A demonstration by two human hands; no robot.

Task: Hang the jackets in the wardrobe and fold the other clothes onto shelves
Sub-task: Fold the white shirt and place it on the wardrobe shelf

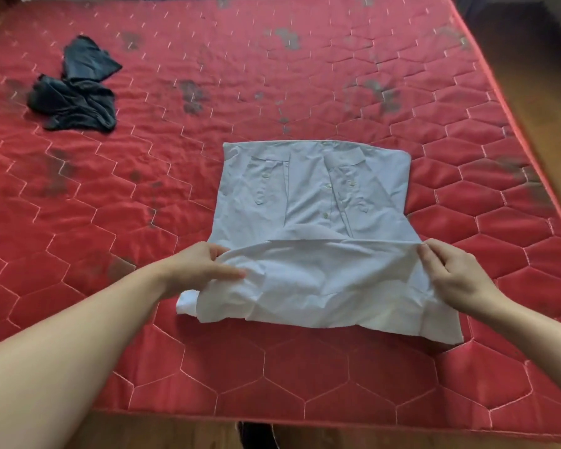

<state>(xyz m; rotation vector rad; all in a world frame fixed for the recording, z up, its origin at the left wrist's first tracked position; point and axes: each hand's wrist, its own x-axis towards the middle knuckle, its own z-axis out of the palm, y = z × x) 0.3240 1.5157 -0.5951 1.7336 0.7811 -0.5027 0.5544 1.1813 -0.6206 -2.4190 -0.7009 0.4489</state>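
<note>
Folding the light blue shirt (314,228) lengthwise calls for even handling at both ends of the raised fold. The left hand (198,265) pinches the left end of the lifted lower part, thumb on top and fingers curled beneath the cloth; the right hand (454,275) pinches the right end in the same manner. Both hands should carry the fold forward together, keep its edge parallel to the collar, and lay it down without trapping creases. The shirt lies front-up near the front edge of the red quilted mattress (305,76), its sides already turned in, buttons and two chest pockets visible, the lower cloth wrinkled. A crumpled dark garment (75,92) lies well apart at far left.
</note>
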